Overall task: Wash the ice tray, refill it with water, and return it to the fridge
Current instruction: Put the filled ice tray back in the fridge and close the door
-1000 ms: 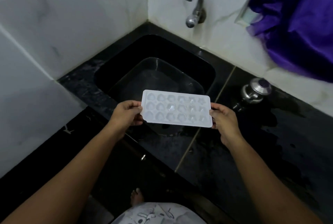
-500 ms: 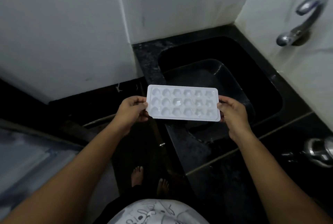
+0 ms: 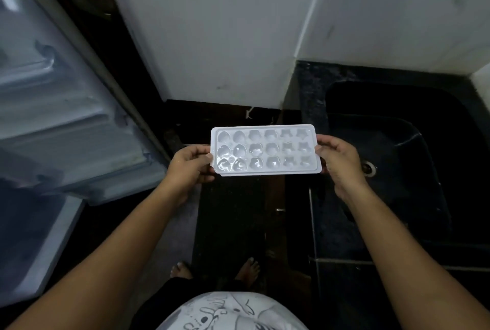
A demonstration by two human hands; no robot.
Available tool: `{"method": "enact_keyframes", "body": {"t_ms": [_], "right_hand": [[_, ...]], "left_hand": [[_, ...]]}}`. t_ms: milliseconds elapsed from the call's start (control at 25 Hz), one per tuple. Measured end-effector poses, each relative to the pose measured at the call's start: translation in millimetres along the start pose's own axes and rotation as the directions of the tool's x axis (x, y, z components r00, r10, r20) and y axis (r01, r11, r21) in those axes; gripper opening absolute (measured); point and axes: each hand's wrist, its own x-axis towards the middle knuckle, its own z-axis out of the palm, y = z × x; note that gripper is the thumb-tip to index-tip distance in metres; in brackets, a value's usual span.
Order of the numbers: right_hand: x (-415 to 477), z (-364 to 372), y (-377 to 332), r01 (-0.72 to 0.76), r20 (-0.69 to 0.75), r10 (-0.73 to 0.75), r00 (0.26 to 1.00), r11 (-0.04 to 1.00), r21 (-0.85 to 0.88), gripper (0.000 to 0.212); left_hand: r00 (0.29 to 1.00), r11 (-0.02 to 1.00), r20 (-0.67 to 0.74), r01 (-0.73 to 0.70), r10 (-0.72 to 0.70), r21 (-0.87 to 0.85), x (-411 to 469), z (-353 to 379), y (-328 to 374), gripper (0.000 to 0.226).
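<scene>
1. The left grip (image 3: 189, 168) and right grip (image 3: 340, 165) are pinching the tray (image 3: 265, 150) by its short ends, fingers curled.
2. An open fridge door (image 3: 66, 107) is standing just left of the left grip, and the sink (image 3: 413, 149) is lying beneath the right grip.
3. The tray is hanging level over the floor (image 3: 180, 244), cups up, with its long axis running grip to grip.

Fridge door (image 3: 61, 107): the left edge cuts it off, and its shelves look blurry.
Sink (image 3: 384, 101): its right side runs out of the picture; too dark to see inside.
Ice tray (image 3: 265, 150): I cannot tell if the little cups hold water.
Left hand (image 3: 189, 164): fingers tucked under the tray, out of sight.
Right hand (image 3: 342, 162): fingers hide under the tray too.
Feet (image 3: 248, 268): only the toes peek out.
</scene>
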Motion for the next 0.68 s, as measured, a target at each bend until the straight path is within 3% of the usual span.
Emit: {"method": "enact_keyframes", "body": {"t_ms": [360,680], "right_hand": [[-28.3,183.7,-30.5,0.084,0.258,-0.052,0.965,0.99,-0.113,0.028],[-96.5,377.7,-39.1,0.129,0.469,-0.038,0.882,0.978,-0.164,0.028]], "left_hand": [[0.956,0.986,-0.29,0.004,-0.053,-0.169,-47.5,-171.7,-32.4,0.014],[0.854,0.962,-0.508,-0.035,-0.112,-0.271,-115.3,-343.9,-75.8,0.014]]}}
